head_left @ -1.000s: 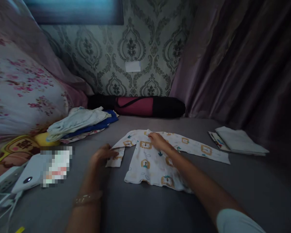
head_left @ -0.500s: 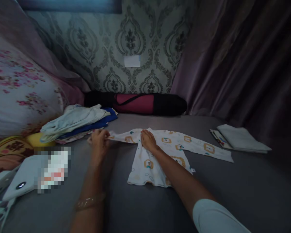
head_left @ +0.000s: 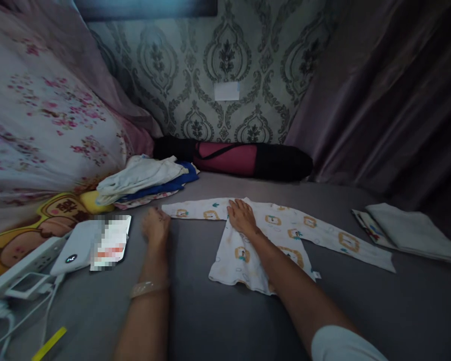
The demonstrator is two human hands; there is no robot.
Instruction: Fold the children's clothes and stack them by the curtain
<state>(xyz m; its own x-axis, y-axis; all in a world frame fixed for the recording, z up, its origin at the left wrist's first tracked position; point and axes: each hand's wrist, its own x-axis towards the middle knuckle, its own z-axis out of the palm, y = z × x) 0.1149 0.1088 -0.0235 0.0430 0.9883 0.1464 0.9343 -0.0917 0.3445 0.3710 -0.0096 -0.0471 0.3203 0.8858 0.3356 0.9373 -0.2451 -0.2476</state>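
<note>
A white long-sleeved shirt (head_left: 263, 255) with brown and green prints lies spread on the grey sheet, its sleeves stretched out to both sides. My left hand (head_left: 157, 224) is at the cuff of the left-lying sleeve, fingers curled and pinched at its edge; the fingertips are partly hidden and slightly blurred. Near the collar, my right hand (head_left: 242, 216) rests flat on the shirt, fingers extended and pressing the cloth. My right forearm covers part of the shirt's body.
Left of me are piled clothes (head_left: 143, 175), a yellow cartoon cushion (head_left: 18, 248), a white power bank (head_left: 77, 248), a power strip (head_left: 30, 268) and cables. Folded cloth (head_left: 409, 228) lies right. A black and maroon long bag (head_left: 225, 159) lies along the wall.
The sleeve under my left hand now lies straighter and flatter. My right hand stays on the shirt near the collar. The view has turned a little left.
</note>
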